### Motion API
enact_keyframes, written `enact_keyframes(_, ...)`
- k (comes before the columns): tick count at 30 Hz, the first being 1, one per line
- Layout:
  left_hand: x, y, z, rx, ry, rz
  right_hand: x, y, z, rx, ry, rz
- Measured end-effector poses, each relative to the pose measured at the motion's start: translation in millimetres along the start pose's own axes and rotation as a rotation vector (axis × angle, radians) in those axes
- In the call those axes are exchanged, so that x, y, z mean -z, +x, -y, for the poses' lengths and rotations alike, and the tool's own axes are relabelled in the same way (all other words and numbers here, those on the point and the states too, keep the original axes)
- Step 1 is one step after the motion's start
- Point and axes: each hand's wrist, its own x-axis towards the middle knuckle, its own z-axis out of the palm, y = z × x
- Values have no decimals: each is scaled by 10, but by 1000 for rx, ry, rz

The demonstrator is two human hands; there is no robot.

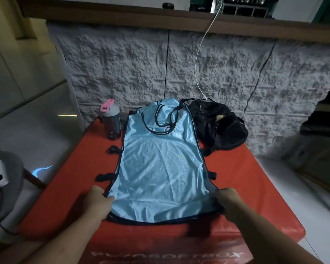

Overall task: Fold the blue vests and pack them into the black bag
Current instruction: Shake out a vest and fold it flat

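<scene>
- Blue, shiny satin vest with dark trim (160, 164) lies flat on the red padded box top (246, 187), long axis running straight away from the person, neck end far.
- Left hand (98, 203) pinches the near-left hem corner; right hand (227, 201) pinches the near-right corner, fingers curled into the cloth.
- Both hands sit at the near end, about equally placed; the vest's length extends ahead of the fingers.
- Black fabric bag (221, 124) rests at the far right, touching the vest's shoulder, nearer the right hand.
- Judgement: fold not yet made.

Fingertips of both hands (98, 203) hidden under vest (160, 168) hem.
</scene>
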Motion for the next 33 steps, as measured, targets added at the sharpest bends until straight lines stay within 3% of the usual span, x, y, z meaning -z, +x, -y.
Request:
enact_keyframes(5, 51, -118, -57, 8, -37, 19, 152, 258, -144, -17, -24, -111)
enact_keyframes(10, 53, -102, -27, -80, 200, 38, 108, -20, -25, -24, -52, 27)
enact_keyframes(17, 56, 116, 0, -147, 164, -71, -193, -163, 75, 135, -59, 117)
enact_keyframes(21, 7, 77, -16, -181, 296, 34, -431, -201, 97, 146, -11, 22)
enact_keyframes(25, -56, -54, -18, -253, 459, 195, -598, -142, 59, 72, 8, 45)
enact_keyframes(28, -86, -219, -47, -394, 785, 157, -693, -81, 46, 102, -58, 50)
enact_keyframes(31, -203, -350, -72, -670, 729, 288, -718, -88, 87, 169, -84, 17)
enact_keyframes(33, -281, -413, -69, -732, 637, 381, -710, -91, 118, 202, -3, 6)
